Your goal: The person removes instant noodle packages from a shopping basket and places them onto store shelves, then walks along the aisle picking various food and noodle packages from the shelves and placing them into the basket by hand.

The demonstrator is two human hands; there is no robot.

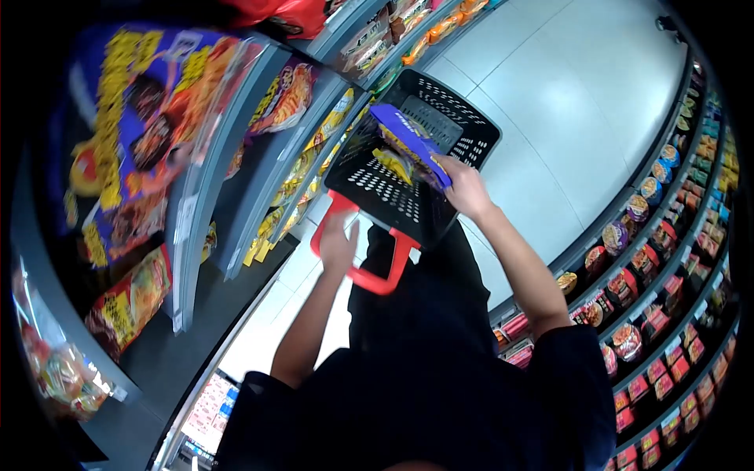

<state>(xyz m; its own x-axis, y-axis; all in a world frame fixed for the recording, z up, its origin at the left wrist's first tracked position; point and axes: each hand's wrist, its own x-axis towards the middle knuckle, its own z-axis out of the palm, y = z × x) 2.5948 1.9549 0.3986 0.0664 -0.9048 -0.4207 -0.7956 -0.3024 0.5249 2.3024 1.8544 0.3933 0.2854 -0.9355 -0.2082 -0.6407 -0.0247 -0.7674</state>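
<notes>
A black perforated shopping basket [477,125] with a red handle [382,282] is in front of my body. My right hand [465,188] grips the near end of a purple snack packet with yellow lettering [404,137], which lies slanted over the basket's inside. A yellow packet [393,165] shows beneath it in the basket. Beside the red handle is my left hand [338,245], thumb apart from the fingers and no item in it. Its fingertips overlap the handle's left side; whether they touch it I cannot tell.
Shelves on the left hold a large purple packet [118,118], a red-yellow packet [133,306] and yellow packets [302,177], close to the basket. Curved shelves on the right carry several cup noodles [638,208]. Pale tiled floor [542,102] stretches beyond the basket.
</notes>
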